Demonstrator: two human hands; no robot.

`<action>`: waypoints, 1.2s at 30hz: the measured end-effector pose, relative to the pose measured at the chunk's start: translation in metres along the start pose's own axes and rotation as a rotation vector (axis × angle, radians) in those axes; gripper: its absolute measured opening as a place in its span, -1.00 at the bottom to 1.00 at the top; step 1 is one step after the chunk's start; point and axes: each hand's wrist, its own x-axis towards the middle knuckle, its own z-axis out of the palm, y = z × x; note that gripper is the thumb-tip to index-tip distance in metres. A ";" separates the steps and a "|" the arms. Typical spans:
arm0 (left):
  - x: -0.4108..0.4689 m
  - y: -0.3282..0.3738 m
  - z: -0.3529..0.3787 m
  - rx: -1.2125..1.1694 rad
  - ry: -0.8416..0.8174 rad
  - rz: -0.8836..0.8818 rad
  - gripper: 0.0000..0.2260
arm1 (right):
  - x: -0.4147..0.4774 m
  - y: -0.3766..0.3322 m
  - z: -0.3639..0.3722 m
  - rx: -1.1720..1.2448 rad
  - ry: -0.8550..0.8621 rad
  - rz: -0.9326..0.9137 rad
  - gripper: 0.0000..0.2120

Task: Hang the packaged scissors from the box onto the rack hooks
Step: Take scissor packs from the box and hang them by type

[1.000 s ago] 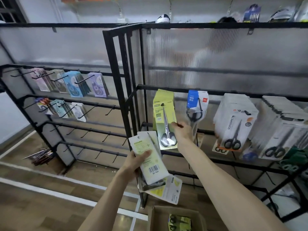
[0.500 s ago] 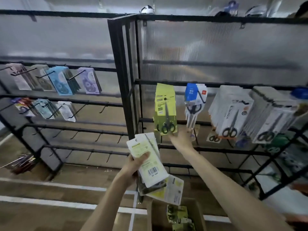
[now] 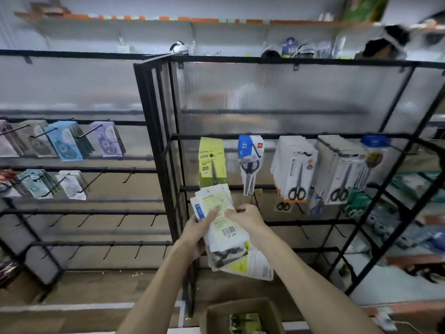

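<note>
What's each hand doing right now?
Left hand: holds the stack of scissor packs.
Right hand: fingers curled on the same stack's right edge.

I see a white wall [image 3: 72,41] across the top of the frame, carrying a long shelf [image 3: 144,19]. Brown floor [image 3: 84,285] at lower left bears a white line [image 3: 72,307]. A black rack [image 3: 240,59] with ribbed translucent panels [image 3: 277,92] fills centre and right.

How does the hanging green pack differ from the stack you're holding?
The hanging green pack is upright, scissors side out; the handheld stack tilts, barcode side out. The pack hangs untouched; the stack is gripped by left hand and right hand. Both show yellow-green printing.
</note>
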 end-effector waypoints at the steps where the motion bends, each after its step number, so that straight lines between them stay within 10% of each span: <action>1: -0.002 0.003 0.003 -0.003 -0.009 0.009 -0.75 | 0.000 -0.002 -0.004 0.006 0.023 -0.003 -0.79; 11: -0.005 0.012 0.009 0.017 -0.013 0.040 -0.79 | -0.005 -0.009 -0.019 0.070 0.175 0.025 -0.59; 18: -0.003 0.012 -0.008 0.068 0.096 0.051 -0.77 | -0.006 -0.016 -0.041 0.212 0.275 -0.089 -0.89; 36: -0.017 0.021 -0.028 0.122 0.062 0.095 -0.82 | -0.004 0.002 0.004 0.168 -0.111 0.100 -0.54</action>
